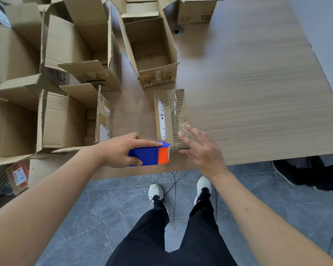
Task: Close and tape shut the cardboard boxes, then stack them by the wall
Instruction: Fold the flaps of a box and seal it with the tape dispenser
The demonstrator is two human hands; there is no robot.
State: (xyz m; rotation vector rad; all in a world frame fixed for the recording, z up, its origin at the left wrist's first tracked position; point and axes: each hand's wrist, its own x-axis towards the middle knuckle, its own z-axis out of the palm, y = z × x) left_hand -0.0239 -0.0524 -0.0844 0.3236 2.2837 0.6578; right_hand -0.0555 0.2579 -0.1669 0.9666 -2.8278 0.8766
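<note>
My left hand (119, 150) grips a blue and orange tape dispenser (149, 155) at the table's front edge, its cutter end against a small closed cardboard box (168, 120). That box has torn, ribbed cardboard on top, a white label strip and clear tape across it. My right hand (202, 150) hovers with fingers spread at the box's near right corner, fingertips at the loose tape. An open narrow box (154, 73) with black handwriting stands just behind it. Several open boxes (65, 116) crowd the table's left side.
The wooden table (258, 102) has bare surface on the right, with a cable hole (178, 31) near the back. Another box (196, 10) stands at the far edge. Below are a grey tiled floor (85, 208), my white shoes, and another person's dark shoe (288, 173) at the right.
</note>
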